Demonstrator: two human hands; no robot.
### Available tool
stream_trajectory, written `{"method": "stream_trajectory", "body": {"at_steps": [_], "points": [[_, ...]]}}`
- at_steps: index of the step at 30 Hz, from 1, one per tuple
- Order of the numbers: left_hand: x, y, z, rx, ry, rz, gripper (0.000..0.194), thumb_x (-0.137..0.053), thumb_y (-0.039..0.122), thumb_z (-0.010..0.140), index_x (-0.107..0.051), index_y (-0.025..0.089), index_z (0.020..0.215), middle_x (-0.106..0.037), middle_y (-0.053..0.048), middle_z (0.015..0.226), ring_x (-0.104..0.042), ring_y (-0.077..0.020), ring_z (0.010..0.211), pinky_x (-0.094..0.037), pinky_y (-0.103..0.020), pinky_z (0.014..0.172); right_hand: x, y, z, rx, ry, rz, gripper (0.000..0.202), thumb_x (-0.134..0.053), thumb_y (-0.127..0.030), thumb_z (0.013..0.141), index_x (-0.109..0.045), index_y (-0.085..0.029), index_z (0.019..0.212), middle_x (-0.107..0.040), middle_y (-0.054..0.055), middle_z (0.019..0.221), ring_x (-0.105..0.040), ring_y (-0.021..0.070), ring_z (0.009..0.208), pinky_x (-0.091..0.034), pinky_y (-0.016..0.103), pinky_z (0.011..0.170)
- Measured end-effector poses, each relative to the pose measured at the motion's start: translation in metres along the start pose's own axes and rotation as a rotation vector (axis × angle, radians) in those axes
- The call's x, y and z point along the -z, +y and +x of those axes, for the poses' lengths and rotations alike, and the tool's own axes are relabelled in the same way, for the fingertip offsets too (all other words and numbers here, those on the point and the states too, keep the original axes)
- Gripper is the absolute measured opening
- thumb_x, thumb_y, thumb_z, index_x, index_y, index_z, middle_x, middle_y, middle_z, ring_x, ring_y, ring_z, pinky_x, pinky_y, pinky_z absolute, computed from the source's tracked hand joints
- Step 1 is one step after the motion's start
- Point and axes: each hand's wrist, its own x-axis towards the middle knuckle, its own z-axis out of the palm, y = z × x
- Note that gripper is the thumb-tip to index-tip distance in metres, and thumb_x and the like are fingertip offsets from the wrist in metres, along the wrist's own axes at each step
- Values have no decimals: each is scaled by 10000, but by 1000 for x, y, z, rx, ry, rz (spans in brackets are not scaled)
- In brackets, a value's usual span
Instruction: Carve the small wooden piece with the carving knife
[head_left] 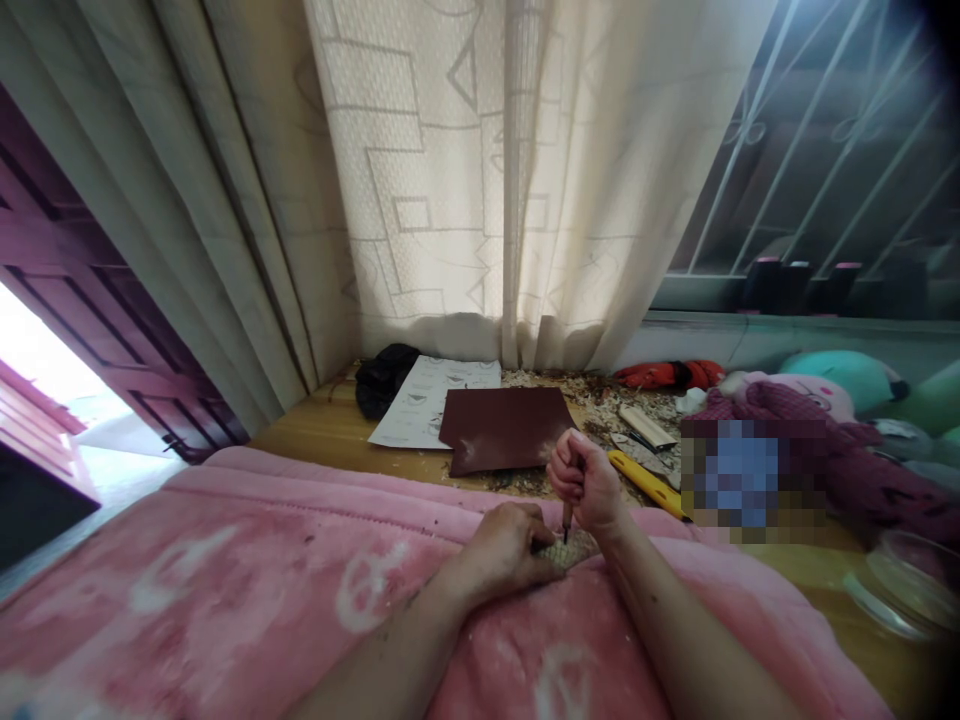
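Note:
My right hand (583, 480) is closed in a fist around an upright carving tool (566, 520) with a light handle and a thin dark shaft. The tool points down onto a pale, rough-textured piece (568, 552) resting on the pink blanket (300, 560). Fingers bent, my left hand (510, 552) grips the left edge of that piece, close to the tool's tip. The exact kind of piece cannot be made out, as my fingers and the blanket's folds cover part of it.
Beyond the blanket, a brown sheet (506, 430) overlaps a white printed sheet (420, 400) on the wooden table (300, 437). Shavings (592, 400) lie behind. A yellow-handled cutter (649, 485) is right of my hand, with cloths (795, 420) and a clear bowl (904, 585) farther right.

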Motion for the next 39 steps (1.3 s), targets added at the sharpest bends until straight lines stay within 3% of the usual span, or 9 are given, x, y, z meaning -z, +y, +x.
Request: {"method": "stream_trajectory", "body": {"at_steps": [8, 13, 27, 30, 35, 39], "points": [[-1, -2, 0, -19, -8, 36, 197, -636, 357, 665, -609, 163, 645, -492, 29, 662, -393, -90, 596, -229, -219, 517, 4, -2, 1, -78, 8, 19, 327, -506, -409, 763, -369, -191, 562, -176, -100, 410, -71, 42, 347, -100, 127, 302], [-1, -1, 0, -17, -12, 34, 170, -639, 342, 666, -631, 173, 677, -498, 34, 669, -400, -88, 594, -227, -222, 512, 3, -2, 0, -40, 17, 41, 316, -511, -385, 761, -373, -189, 555, -184, -100, 404, -74, 41, 340, -88, 131, 299], [1, 2, 0, -3, -17, 41, 190, -665, 329, 638, -675, 191, 768, -549, 14, 725, -464, -117, 650, -279, -205, 544, 9, 11, 4, 203, 624, -134, 368, -531, -501, 737, -363, -201, 604, -269, -103, 397, -189, 41, 288, -122, 153, 274], [0, 1, 1, -8, -22, 42, 201, -665, 334, 638, -681, 200, 787, -551, 13, 733, -466, -121, 662, -281, -205, 547, 9, 14, 5, 256, 700, -155, 374, -524, -502, 744, -350, -204, 598, -265, -103, 393, -186, 41, 285, -124, 157, 274], [-1, -1, 0, -3, -25, 18, 198, -664, 331, 644, -680, 200, 791, -552, 15, 745, -454, -112, 643, -271, -209, 536, 1, 11, 2, 222, 616, -136, 356, -554, -498, 727, -393, -201, 616, -255, -106, 390, -174, 38, 290, -121, 152, 277], [-1, -1, 0, -21, -7, 25, 179, -663, 335, 644, -667, 183, 737, -538, 14, 722, -437, -104, 625, -265, -210, 536, -1, 8, 0, 130, 390, -81, 329, -565, -481, 727, -439, -194, 630, -226, -107, 396, -141, 37, 308, -106, 141, 288]]}}
